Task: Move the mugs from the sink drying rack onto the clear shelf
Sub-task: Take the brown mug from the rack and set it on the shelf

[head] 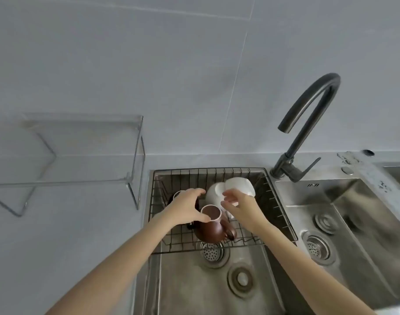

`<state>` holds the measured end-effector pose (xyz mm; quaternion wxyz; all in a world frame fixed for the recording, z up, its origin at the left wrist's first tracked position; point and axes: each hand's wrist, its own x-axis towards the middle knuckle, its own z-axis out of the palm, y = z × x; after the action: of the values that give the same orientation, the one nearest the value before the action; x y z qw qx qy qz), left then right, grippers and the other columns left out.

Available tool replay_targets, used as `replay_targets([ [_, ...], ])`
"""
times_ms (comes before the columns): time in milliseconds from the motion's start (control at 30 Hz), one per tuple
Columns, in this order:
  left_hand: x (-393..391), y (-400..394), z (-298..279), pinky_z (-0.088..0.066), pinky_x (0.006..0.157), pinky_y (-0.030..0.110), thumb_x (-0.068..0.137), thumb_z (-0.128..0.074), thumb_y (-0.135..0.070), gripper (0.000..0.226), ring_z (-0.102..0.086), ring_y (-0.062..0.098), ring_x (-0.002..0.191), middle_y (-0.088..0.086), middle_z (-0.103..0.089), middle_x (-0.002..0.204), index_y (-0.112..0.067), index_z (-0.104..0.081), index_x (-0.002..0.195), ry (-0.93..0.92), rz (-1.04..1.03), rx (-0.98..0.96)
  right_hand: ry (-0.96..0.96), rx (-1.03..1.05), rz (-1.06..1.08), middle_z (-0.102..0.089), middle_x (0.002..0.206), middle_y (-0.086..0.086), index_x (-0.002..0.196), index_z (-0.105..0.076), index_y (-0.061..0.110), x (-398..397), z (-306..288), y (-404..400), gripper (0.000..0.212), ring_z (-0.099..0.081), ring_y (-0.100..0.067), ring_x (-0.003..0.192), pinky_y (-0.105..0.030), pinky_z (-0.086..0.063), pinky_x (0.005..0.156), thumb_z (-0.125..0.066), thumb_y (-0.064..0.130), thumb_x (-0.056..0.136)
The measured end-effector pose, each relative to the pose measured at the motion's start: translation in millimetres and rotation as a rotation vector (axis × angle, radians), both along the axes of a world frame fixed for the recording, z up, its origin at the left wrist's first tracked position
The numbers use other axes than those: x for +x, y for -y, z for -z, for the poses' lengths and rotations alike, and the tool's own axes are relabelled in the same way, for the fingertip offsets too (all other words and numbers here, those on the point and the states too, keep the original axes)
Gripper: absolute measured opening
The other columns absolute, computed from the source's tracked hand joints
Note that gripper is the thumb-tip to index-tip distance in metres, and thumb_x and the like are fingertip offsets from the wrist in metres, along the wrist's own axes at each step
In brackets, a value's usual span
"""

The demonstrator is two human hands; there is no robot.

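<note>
Both hands down in the wire drying rack (271,196) over the sink: left hand (187,206) spread open, thumb touching the brown mug (211,226), right hand (237,206) loosely open at 3 o'clock by the white mugs (228,189), nothing gripped yet, clear shelf (80,151) bare at 9 o'clock, probably lining up grabs.

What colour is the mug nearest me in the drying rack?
Dark brown outside, with a pale rim, seen in the head view: brown mug.

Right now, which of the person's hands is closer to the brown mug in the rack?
The left. The left hand curls over the brown mug, thumb at its rim. The right hand is just to the mug's right, open by the white mugs.
</note>
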<state>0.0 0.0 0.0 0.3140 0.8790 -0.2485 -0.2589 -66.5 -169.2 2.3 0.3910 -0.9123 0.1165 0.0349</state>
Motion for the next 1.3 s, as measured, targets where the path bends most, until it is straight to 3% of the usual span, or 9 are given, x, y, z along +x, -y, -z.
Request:
replay_targets([
  [233, 0.4, 13.0, 36.8, -0.042, 0.098, 0.035, 0.059, -0.081, -0.028, 0.071, -0.052, 0.024, 0.115, 0.007, -0.057, 0.124, -0.013, -0.050, 0.122, -0.077, 0.007, 0.049, -0.210, 0.010, -0.020, -0.072, 0.098, -0.007, 0.099, -0.067, 0.010, -4.5, 29.4, 11.6, 0.030, -0.065, -0.017, 0.090, -0.038, -0.054, 0.087, -0.066, 0.030, 0.077],
  [367, 3.6, 18.0, 44.8, -0.039, 0.100, 0.034, 0.055, -0.083, -0.024, 0.085, -0.048, 0.024, 0.120, 0.007, -0.053, 0.131, -0.014, -0.042, 0.129, -0.087, 0.038, 0.079, -0.232, -0.051, -0.037, -0.072, 0.097, -0.009, 0.098, -0.066, 0.008, -5.2, 34.4, 12.7, 0.032, -0.066, -0.021, 0.086, -0.040, -0.055, 0.085, -0.069, 0.029, 0.074],
  [467, 2.1, 22.2, 46.3, -0.037, 0.103, 0.035, 0.057, -0.082, -0.020, 0.090, -0.046, 0.026, 0.124, 0.010, -0.049, 0.136, -0.011, -0.035, 0.134, -0.088, 0.047, 0.114, -0.247, -0.083, -0.047, -0.073, 0.089, -0.015, 0.087, -0.068, 0.003, -6.3, 38.8, 13.7, 0.027, -0.066, -0.026, 0.084, -0.046, -0.055, 0.083, -0.066, 0.027, 0.075],
  [667, 4.5, 26.0, 44.4, -0.039, 0.097, 0.035, 0.054, -0.084, -0.024, 0.084, -0.049, 0.027, 0.117, 0.010, -0.057, 0.126, -0.011, -0.045, 0.127, -0.051, 0.046, 0.143, -0.247, -0.049, -0.035, -0.068, 0.081, -0.015, 0.084, -0.065, -0.001, -9.1, 41.6, 11.1, 0.024, -0.063, -0.028, 0.080, -0.040, -0.051, 0.075, -0.060, 0.022, 0.081],
  [833, 1.4, 22.8, 38.6, -0.044, 0.093, 0.030, 0.051, -0.086, -0.027, 0.078, -0.055, 0.021, 0.112, 0.003, -0.063, 0.119, -0.017, -0.052, 0.121, -0.067, -0.051, 0.022, -0.182, -0.036, 0.052, -0.066, 0.081, -0.006, 0.091, -0.065, 0.006, -8.9, 30.7, 14.0, 0.018, -0.059, -0.018, 0.078, -0.032, -0.049, 0.073, -0.059, 0.022, 0.083],
  [967, 5.6, 18.5, 8.1, -0.044, 0.091, 0.029, 0.051, -0.085, -0.031, 0.073, -0.058, 0.018, 0.108, 0.000, -0.067, 0.115, -0.022, -0.056, 0.117, 0.043, -0.102, -0.088, -0.096, -0.006, 0.051, -0.073, 0.091, -0.011, 0.095, -0.066, 0.009, -1.0, 0.1, 21.2, 0.019, -0.066, -0.022, 0.085, -0.040, -0.055, 0.082, -0.062, 0.023, 0.083],
  [1133, 26.8, 2.8, -47.5, -0.043, 0.093, 0.028, 0.050, -0.085, -0.034, 0.079, -0.056, 0.012, 0.107, -0.007, -0.061, 0.115, -0.024, -0.052, 0.121, 0.168, -0.196, -0.251, 0.102, 0.078, 0.040, -0.075, 0.084, -0.013, 0.080, -0.065, 0.019, 22.4, -60.1, 15.6, 0.003, -0.069, -0.026, 0.081, -0.041, -0.055, 0.078, -0.063, 0.020, 0.082],
  [1200, 35.1, -6.0, -70.1, -0.044, 0.099, 0.034, 0.049, -0.085, -0.038, 0.085, -0.053, 0.014, 0.111, -0.007, -0.057, 0.121, -0.023, -0.048, 0.125, 0.196, -0.230, -0.293, 0.164, 0.120, 0.032, -0.075, 0.081, -0.013, 0.072, -0.062, 0.025, 33.8, -84.4, 6.5, 0.011, -0.069, -0.028, 0.079, -0.043, -0.055, 0.079, -0.064, 0.020, 0.081],
  [1300, 41.3, -22.0, -100.5, -0.042, 0.100, 0.033, 0.052, -0.084, -0.035, 0.086, -0.051, 0.018, 0.116, -0.006, -0.055, 0.124, -0.023, -0.044, 0.127, 0.278, -0.271, -0.334, 0.229, 0.164, -0.007, -0.074, 0.081, -0.014, 0.076, -0.064, 0.018, 51.5, -115.1, -11.6, 0.006, -0.068, -0.025, 0.075, -0.036, -0.055, 0.076, -0.063, 0.017, 0.082],
])
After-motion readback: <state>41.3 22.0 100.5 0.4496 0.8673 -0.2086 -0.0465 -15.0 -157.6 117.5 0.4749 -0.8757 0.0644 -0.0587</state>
